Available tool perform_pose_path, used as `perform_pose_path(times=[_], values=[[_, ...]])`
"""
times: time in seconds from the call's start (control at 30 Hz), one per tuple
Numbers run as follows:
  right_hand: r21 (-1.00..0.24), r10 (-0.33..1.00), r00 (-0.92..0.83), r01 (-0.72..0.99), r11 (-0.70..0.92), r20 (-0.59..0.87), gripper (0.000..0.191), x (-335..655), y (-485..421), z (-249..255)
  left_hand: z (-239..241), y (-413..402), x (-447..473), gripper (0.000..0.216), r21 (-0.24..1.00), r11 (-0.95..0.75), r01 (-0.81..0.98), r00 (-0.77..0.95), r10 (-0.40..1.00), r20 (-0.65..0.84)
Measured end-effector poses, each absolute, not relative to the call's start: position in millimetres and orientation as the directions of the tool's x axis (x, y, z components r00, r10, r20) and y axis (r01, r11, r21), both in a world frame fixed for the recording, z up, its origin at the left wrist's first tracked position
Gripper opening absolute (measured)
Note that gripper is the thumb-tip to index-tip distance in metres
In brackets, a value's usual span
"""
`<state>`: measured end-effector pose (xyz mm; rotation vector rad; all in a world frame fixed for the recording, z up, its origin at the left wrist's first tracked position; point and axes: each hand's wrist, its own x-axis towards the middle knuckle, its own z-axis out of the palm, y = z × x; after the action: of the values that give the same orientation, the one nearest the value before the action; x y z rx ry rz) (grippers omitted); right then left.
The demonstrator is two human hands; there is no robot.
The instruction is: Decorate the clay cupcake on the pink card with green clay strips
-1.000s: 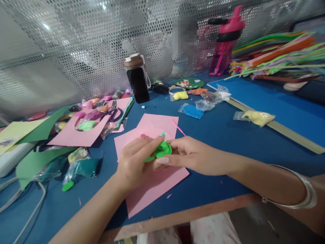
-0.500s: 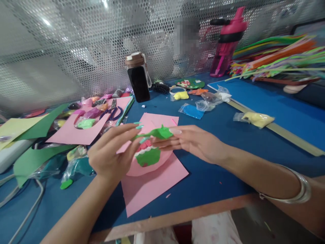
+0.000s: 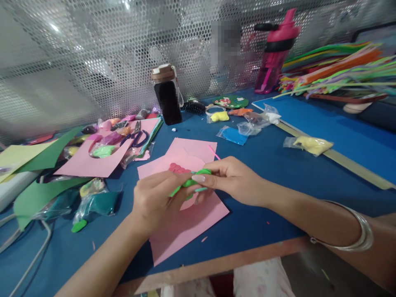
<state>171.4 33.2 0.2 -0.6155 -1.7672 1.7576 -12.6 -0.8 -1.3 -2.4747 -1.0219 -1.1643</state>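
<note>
While both my hands meet over the pink paper (image 3: 185, 222) near the front edge of the desk (image 3: 278, 165), I see the left hand (image 3: 154, 202) and right hand (image 3: 232, 181) each pinching the same green clay strip (image 3: 192, 183). Each grip is closed on it with fingertips, holding it just above the sheet. Red clay dots (image 3: 177, 168) lie on the paper just behind my fingers. Scissors (image 3: 136, 138) rest well apart to the left, a black bottle (image 3: 167, 97) beyond.
</note>
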Motion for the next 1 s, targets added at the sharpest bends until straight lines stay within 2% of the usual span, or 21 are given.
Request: perform_pose_path(times=[0.1, 0.17, 0.27, 0.37, 0.47, 0.53, 0.6, 0.73, 0.87, 1.0], values=[[-0.980, 0.751, -0.657, -0.181, -0.077, 0.062, 0.036, 171.6, 37.7, -1.7, 4.5, 3.5, -21.1, 0.006, 0.148, -0.662, 0.735, 0.334, 0.543, 0.770], [-0.965, 0.771, -0.634, -0.232, -0.121, 0.056, 0.037, 172.8, 41.2, -2.9, 3.8, 8.7, -26.8, 0.008, 0.158, -0.649, 0.744, 0.284, 0.521, 0.805], [-0.957, 0.722, -0.690, -0.237, -0.166, 0.045, 0.044, 173.6, 42.7, -3.9, -1.9, 14.2, -27.2, 0.018, 0.096, -0.721, 0.686, 0.367, 0.458, 0.810], [-0.978, 0.635, -0.770, -0.176, -0.115, 0.064, 0.044, 172.2, 36.8, -2.7, -7.6, 12.2, -16.5, 0.028, -0.009, -0.779, 0.627, 0.505, 0.397, 0.767], [-0.999, 0.573, -0.819, -0.037, -0.022, 0.018, 0.032, 171.6, 29.4, 0.2, -9.5, 6.2, -4.3, 0.034, -0.052, -0.784, 0.619, 0.538, 0.375, 0.755], [-0.999, 0.593, -0.805, 0.040, 0.033, -0.013, 0.028, 171.9, 27.2, 1.4, -8.9, 3.0, -0.6, 0.036, -0.044, -0.778, 0.627, 0.517, 0.373, 0.771], [-0.997, 0.651, -0.759, 0.048, 0.056, 0.000, 0.031, 171.4, 27.4, 1.0, -8.1, 1.2, -0.9, 0.034, -0.031, -0.772, 0.635, 0.498, 0.378, 0.780], [-0.995, 0.721, -0.691, -0.097, -0.024, 0.050, 0.034, 166.3, 27.3, -4.1, -9.1, 0.5, -4.9, 0.030, -0.041, -0.682, 0.730, 0.453, 0.437, 0.777], [-0.990, 0.796, -0.595, -0.140, 0.031, 0.109, 0.028, 160.7, 21.4, -10.2, -12.4, 1.8, -5.1, 0.034, -0.069, -0.596, 0.800, 0.448, 0.518, 0.728], [-0.966, 0.792, -0.602, -0.250, -0.064, 0.103, 0.031, 158.4, 16.1, -13.4, -13.4, 3.5, -4.0, 0.034, -0.081, -0.595, 0.800, 0.447, 0.500, 0.741]])
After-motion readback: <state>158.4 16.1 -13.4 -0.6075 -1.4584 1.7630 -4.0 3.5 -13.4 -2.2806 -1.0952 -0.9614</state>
